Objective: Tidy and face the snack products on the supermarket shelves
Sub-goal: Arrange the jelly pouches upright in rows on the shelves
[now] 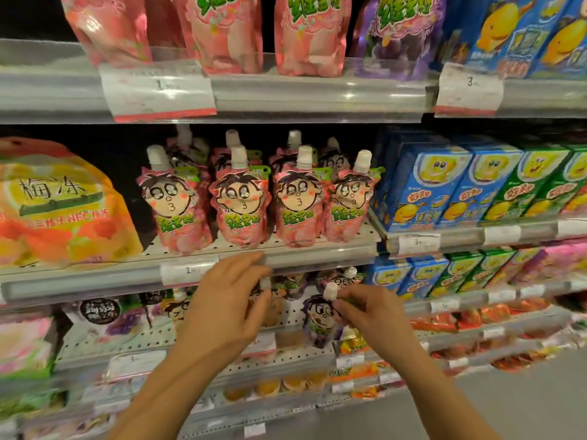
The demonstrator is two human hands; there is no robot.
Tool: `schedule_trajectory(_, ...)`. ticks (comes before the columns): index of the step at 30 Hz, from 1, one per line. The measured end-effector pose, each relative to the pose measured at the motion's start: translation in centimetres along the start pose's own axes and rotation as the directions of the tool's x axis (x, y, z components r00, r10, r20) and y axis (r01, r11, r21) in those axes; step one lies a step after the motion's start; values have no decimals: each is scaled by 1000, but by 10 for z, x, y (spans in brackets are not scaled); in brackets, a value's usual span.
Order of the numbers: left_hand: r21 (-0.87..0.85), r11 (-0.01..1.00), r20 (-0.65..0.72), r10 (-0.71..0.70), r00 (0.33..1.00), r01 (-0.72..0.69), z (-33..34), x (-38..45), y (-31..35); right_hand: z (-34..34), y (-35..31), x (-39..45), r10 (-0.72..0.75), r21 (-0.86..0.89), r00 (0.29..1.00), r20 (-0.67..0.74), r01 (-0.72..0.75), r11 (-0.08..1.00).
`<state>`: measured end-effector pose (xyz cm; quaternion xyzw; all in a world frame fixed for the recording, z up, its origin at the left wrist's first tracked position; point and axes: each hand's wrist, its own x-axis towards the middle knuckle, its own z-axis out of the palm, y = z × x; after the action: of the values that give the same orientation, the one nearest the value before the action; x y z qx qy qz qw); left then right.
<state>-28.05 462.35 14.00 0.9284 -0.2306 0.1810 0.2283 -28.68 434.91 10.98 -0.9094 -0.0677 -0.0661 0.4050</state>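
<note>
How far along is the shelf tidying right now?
Done: the four pink pouches in the front row stand upright, faces forward. In hand: the right hand pinches the purple pouch near its cap one shelf down; the left hand grips another, mostly hidden. Left: the rest of that lower row looks jumbled.

Head camera: your one wide-angle view | faces forward and slightly down at the supermarket shelves (317,93) | close, at arm's reach, your left hand (227,308) and right hand (370,312) near the frame's middle | floor (524,404) at lower right.
</note>
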Motion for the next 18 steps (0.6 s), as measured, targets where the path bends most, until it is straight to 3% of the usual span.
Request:
schedule_trajectory(5, 194, 977, 83, 68, 994, -83, 28, -11, -13, 19, 16, 16, 18, 62, 1000, 13, -19, 998)
schedule_trajectory(18, 196, 973, -18, 126, 992, -120, 44, -11, -23, 51, 27, 47, 69, 20, 996, -55, -68, 998)
